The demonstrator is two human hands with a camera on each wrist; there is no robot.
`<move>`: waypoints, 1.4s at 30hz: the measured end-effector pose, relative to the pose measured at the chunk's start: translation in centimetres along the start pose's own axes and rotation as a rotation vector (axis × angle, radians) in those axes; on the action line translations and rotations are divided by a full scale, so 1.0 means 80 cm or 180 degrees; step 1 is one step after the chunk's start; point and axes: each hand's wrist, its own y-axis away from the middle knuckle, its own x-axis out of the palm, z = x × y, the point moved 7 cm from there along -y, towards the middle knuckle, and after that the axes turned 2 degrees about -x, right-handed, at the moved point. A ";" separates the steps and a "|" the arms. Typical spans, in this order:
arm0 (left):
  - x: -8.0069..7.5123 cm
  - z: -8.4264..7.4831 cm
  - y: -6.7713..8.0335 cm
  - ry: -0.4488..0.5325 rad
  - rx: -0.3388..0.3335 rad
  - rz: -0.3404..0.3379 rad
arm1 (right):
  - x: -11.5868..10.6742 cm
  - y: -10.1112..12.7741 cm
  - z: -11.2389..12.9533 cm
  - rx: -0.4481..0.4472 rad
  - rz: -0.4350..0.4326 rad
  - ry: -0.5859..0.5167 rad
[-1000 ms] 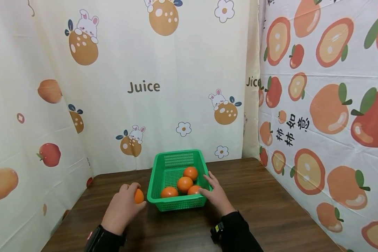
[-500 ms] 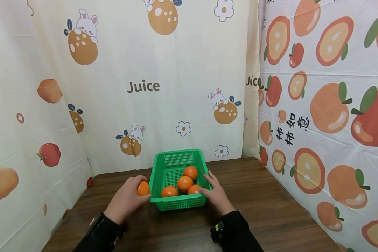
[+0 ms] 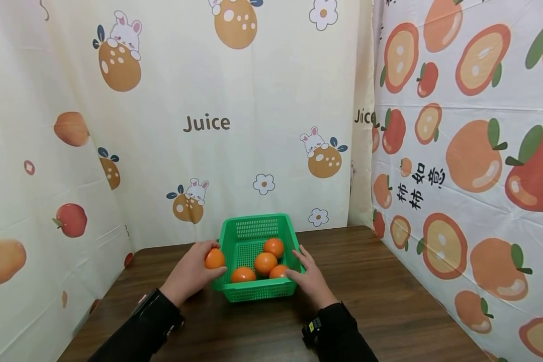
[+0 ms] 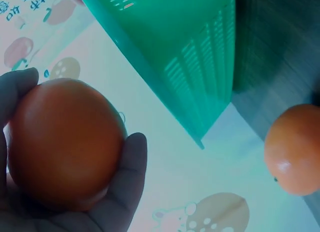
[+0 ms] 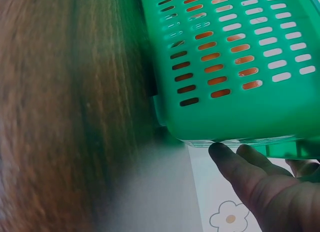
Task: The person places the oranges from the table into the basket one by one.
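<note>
My left hand grips an orange at the left rim of a green plastic basket. In the left wrist view the fingers and thumb curl round this orange, apart from the basket's wall. Several oranges lie inside, towards the basket's front and right. My right hand holds the basket's front right corner, thumb over the rim. Seen from the right wrist, its fingers touch the outer side wall. Another orange shows at the right of the left wrist view, on the table.
The basket stands on a dark wooden table, near its back edge. Behind hangs a cream cloth with printed fruit, and another printed cloth borders the right side.
My left hand has carried the orange right and upwards, from beside the basket to its left rim. The right hand and the basket have stayed in place.
</note>
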 end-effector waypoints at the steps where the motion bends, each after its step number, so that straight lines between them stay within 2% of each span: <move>1: 0.001 -0.002 -0.002 0.0039 0.0034 0.0018 | 0.000 -0.001 0.000 0.0000 0.0001 0.0010; 5: 0.007 -0.007 -0.011 0.0221 0.0145 0.0160 | 0.000 -0.003 -0.002 0.0032 -0.0005 0.0072; 15: 0.018 -0.016 -0.032 0.0618 0.0242 0.0459 | -0.001 -0.006 -0.002 0.0049 -0.0021 0.0089; 20: 0.027 -0.013 -0.041 0.0715 0.0193 0.0607 | 0.000 -0.007 -0.001 0.0025 0.0002 0.0135; 28: 0.042 -0.001 -0.054 0.0652 0.0155 0.0767 | 0.000 -0.003 -0.001 0.0045 0.0009 0.0151; 42: 0.054 -0.001 -0.086 0.0381 0.0422 0.0923 | 0.000 -0.003 -0.004 0.0049 0.0003 0.0077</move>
